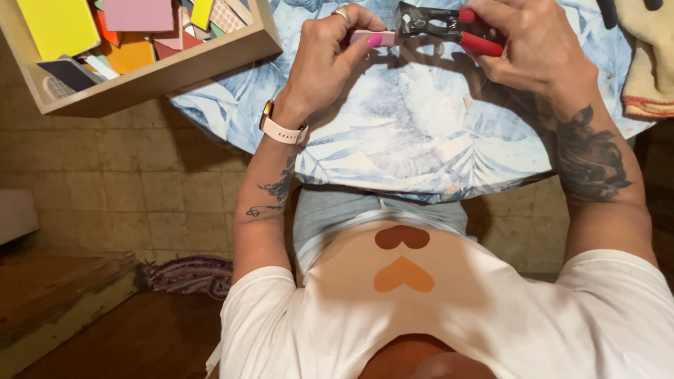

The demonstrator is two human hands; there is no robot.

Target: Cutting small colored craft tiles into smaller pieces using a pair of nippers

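Note:
My left hand (330,52) pinches a small pink tile piece (375,36) between thumb and fingers, over a round table with a blue leaf-patterned cloth (407,140). My right hand (530,45) grips red-handled nippers (456,28), and their dark metal jaws meet the right end of the pink piece. A pale watch sits on my left wrist. Both forearms are tattooed.
A wooden box (161,74) full of several coloured tiles stands at the table's left edge. A folded beige cloth (649,60) lies at the right. Below are a tiled floor, a patterned rug (186,274) and wooden boards (56,295).

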